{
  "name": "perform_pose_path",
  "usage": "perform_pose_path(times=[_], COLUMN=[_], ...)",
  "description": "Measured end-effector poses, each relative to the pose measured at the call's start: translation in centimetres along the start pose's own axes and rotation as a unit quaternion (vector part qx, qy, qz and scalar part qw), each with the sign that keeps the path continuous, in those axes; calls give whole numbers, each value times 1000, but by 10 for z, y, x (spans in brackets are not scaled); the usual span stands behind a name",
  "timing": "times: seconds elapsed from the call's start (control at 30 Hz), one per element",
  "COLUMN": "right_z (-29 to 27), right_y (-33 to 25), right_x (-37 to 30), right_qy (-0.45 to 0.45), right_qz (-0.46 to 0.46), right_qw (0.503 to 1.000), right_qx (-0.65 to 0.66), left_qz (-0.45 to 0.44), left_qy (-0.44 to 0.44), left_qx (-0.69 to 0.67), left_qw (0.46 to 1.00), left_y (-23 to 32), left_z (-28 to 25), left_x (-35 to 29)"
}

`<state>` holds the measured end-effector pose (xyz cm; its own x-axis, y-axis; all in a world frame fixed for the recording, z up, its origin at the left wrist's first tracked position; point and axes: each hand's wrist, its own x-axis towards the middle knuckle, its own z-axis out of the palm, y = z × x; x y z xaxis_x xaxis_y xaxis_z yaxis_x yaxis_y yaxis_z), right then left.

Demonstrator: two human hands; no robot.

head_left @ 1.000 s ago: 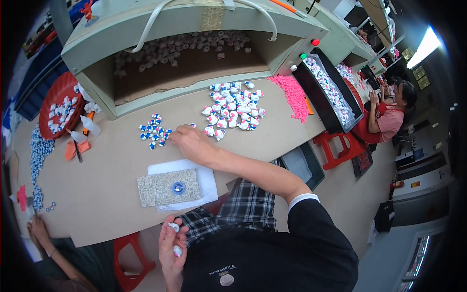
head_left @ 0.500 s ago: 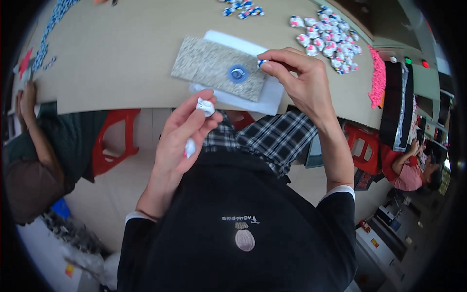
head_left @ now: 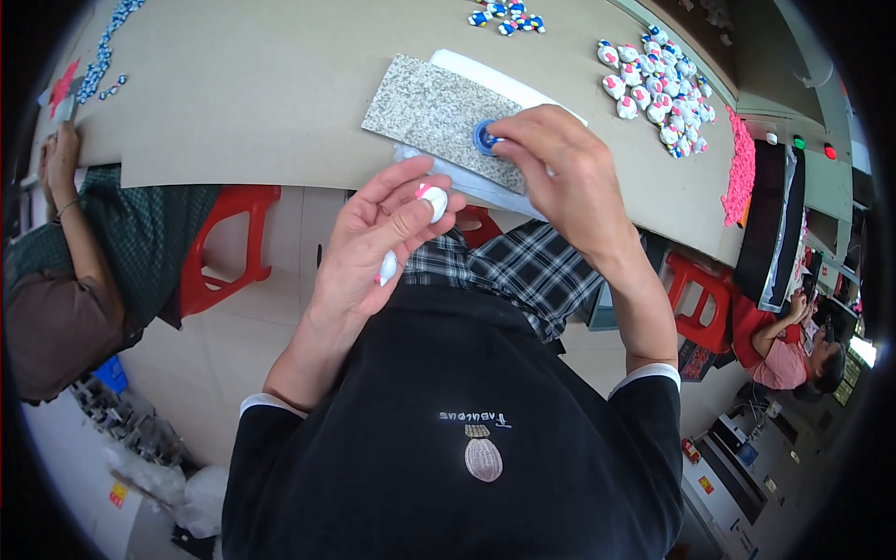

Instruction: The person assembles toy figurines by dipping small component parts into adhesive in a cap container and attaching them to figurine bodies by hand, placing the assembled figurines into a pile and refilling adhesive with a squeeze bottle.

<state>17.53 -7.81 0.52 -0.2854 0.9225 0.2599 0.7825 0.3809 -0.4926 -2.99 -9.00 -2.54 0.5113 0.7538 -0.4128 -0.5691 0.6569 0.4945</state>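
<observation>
My left hand pinches a small white figurine head with a pink patch between thumb and fingers. A second white piece is tucked lower in the same hand, against the palm. My right hand is closed at the fingertips on a small blue-and-white piece, mostly covered by the fingers. Those fingertips are over a small round blue dish, whose contents are partly hidden. Beneath the dish lies a speckled grey stone slab, set on a white sheet.
Many white heads with pink bits are heaped at the right. Several blue-and-white pieces lie at the far edge. Pink pieces line the right side, blue ones the left. A co-worker's hands rest at the table's left.
My right hand has brought the blue-and-white piece down to the blue dish. In my left hand the white head has turned, so its pink patch now shows.
</observation>
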Motion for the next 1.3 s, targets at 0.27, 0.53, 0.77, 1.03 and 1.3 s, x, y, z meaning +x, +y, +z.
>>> perform_pose_path(times=[0.27, 0.53, 0.77, 1.03, 1.3], right_z=[-13, -4, 1, 4, -40], right_y=[-3, -10, -17, -15, 55], right_x=[-11, -19, -26, -28, -11], right_qy=[82, 58, 90, 113, 130], right_qz=[231, 253, 240, 231, 238], right_qw=[839, 746, 825, 749, 878], right_qx=[485, 613, 503, 611, 395], left_qz=[70, 88, 169, 200, 95], left_qy=[-41, -34, -41, -29, -34], left_qx=[15, 52, 124, 174, 184], left_qw=[997, 994, 977, 964, 978], left_y=[0, -12, -23, -24, 7], left_z=[13, 27, 30, 33, 30], left_x=[13, 25, 28, 32, 27])
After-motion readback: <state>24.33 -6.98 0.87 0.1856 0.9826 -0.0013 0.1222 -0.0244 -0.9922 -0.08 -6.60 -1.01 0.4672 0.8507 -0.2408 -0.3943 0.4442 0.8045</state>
